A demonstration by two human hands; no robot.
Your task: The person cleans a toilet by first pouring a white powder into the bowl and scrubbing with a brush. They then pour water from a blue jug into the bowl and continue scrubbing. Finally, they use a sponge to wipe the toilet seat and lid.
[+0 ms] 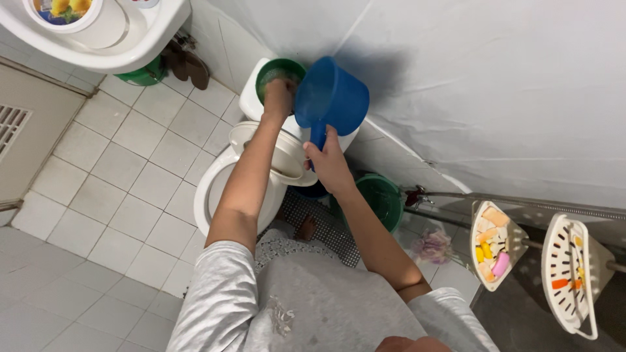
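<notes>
Upper centre, our right hand (pixel 329 166) grips the blue dipper (pixel 331 96) by its handle; our left hand (pixel 278 99) presses into the green bowl (pixel 274 70) on the toilet tank (pixel 251 99), fingers hidden; we cannot tell its grip.

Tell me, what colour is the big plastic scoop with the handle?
The plastic scoop is blue, held by its handle in the right hand; seen in the head view.

head-worn camera, looking steeply down, near toilet (pixel 225 189)
</notes>
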